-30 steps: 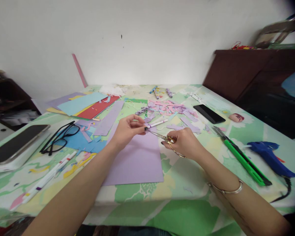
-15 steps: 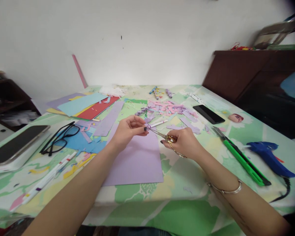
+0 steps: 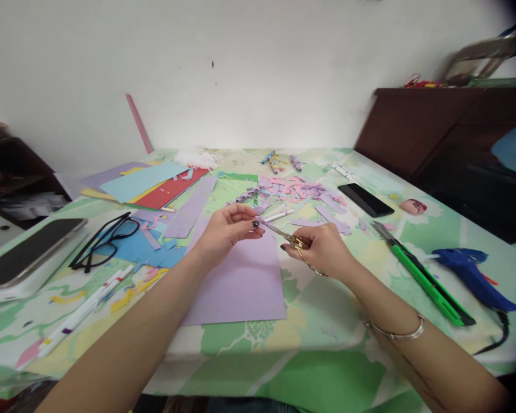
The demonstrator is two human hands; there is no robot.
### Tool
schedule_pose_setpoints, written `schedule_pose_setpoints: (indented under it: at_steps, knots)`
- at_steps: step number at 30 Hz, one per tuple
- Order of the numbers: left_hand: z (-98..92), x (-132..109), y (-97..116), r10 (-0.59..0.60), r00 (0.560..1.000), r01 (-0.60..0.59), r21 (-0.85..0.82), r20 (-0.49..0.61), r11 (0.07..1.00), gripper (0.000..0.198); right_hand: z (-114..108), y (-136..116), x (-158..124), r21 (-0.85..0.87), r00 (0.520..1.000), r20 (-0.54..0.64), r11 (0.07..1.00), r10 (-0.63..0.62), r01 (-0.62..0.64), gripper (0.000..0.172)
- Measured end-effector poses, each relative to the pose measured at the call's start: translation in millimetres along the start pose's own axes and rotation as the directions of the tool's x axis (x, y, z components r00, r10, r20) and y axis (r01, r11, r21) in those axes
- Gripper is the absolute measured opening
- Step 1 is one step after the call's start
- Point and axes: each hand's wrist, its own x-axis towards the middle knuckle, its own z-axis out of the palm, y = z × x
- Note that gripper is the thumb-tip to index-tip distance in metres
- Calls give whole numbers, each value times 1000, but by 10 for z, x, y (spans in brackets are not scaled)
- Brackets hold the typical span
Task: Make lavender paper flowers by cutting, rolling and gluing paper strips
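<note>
My left hand (image 3: 234,229) pinches a small purple piece of paper (image 3: 260,220), mostly hidden by the fingers. In my right hand (image 3: 320,246) is a pair of gold-handled scissors (image 3: 286,235), its blades pointing left and reaching the paper at my left fingertips. Below both hands lies a large purple sheet (image 3: 241,289). A white marker (image 3: 279,215) rests just beyond the scissor blades. Past it spreads a heap of pink and purple paper scraps (image 3: 296,189).
On the left are black glasses (image 3: 105,241), a phone on a white box (image 3: 30,252), white markers (image 3: 86,307) and coloured sheets (image 3: 150,178). On the right lie a black phone (image 3: 365,199), a green utility knife (image 3: 425,281) and a blue glue gun (image 3: 473,275).
My left hand has shifted slightly to the right along the scissor blades, which now look closer together. My right hand stays nearly in place.
</note>
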Motion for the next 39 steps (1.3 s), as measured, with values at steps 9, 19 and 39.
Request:
schedule_pose_setpoints:
  at_steps: [9,19,39]
  knots:
    - [19,7,-28,-28,1000,27,-98,-14,995,25,39,-9,-20,-4,998,-65,1000,-8,8,38]
    - [29,7,-51,-43,999,39,-123,-26,992,24,91,-21,-26,9,995,-96,1000,-5,6,36]
    - [58,5,-76,-43,999,37,-184,-31,982,23,141,-82,-34,-30,983,-176,999,-43,38,31]
